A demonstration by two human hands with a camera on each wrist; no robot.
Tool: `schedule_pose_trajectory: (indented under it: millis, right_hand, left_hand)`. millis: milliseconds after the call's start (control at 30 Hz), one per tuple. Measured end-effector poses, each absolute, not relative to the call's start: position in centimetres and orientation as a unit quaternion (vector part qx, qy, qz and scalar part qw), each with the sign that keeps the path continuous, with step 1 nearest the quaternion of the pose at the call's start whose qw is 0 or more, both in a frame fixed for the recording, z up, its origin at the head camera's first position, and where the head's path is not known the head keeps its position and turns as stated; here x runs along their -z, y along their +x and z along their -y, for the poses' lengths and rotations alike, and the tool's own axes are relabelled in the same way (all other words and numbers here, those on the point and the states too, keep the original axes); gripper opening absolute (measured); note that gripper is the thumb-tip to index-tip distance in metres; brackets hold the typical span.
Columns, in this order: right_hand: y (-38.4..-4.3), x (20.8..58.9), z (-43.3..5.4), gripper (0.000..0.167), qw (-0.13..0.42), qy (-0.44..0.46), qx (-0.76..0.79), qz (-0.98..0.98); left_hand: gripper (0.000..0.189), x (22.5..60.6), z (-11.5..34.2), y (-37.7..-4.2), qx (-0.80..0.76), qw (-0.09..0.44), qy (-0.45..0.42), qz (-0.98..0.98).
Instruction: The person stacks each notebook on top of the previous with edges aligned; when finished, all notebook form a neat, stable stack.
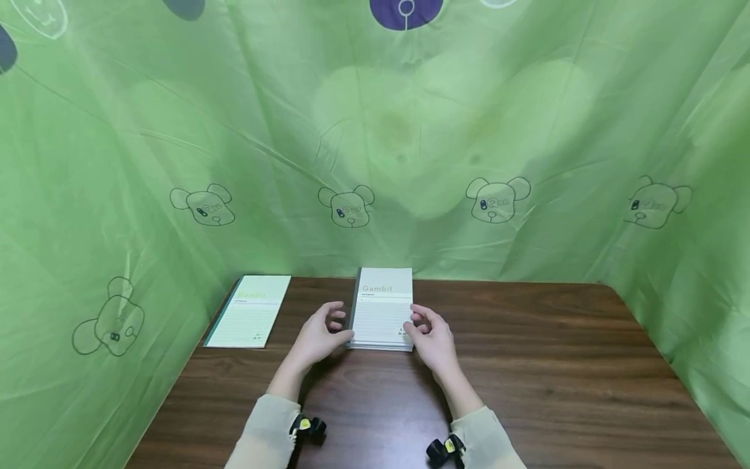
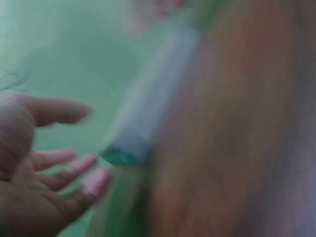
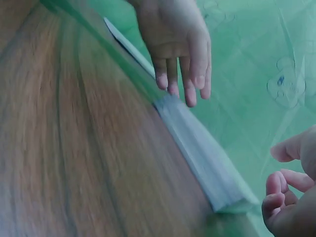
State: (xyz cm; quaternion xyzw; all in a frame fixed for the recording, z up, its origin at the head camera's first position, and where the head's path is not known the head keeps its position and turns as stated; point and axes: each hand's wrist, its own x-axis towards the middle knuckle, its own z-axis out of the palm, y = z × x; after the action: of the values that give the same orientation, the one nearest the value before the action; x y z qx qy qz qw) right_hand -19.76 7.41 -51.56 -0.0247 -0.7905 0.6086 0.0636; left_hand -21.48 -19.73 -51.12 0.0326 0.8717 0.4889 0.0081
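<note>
A stack of white "Gambit" notebooks (image 1: 381, 316) with dark spines lies at the table's back edge, its lower edges slightly staggered. At its left side is my left hand (image 1: 317, 336), thumb toward the near corner; the blurred left wrist view shows its fingers spread and apart from the stack (image 2: 148, 103). My right hand (image 1: 434, 340) is beside the right edge, and in the right wrist view its loosely bent fingers (image 3: 290, 185) hold nothing near the stack (image 3: 200, 150). Another notebook (image 1: 246, 319) with a green spine lies flat to the left.
The dark wood table (image 1: 545, 365) stretches to the right and toward me. Green fabric (image 1: 410, 150) printed with bear heads hangs behind the table and on both sides. Each wrist wears a small black camera, one on the left (image 1: 310, 428) and one on the right (image 1: 443, 451).
</note>
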Motion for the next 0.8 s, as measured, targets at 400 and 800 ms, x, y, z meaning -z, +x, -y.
schedule_pose_trajectory:
  millis: [400, 800]
  right_hand:
    - [-19.5, 48.5, -0.6, 0.045, -0.021, 0.081, -0.631, 0.771]
    - [-20.9, 47.4, 6.4, 0.048, -0.065, 0.110, -0.624, 0.771]
  left_hand:
    - [0.063, 51.0, 31.8, -20.3, -0.422, -0.066, 0.039, -0.903]
    - [0.068, 49.8, 41.4, -19.8, -0.394, -0.086, -0.083, -0.911]
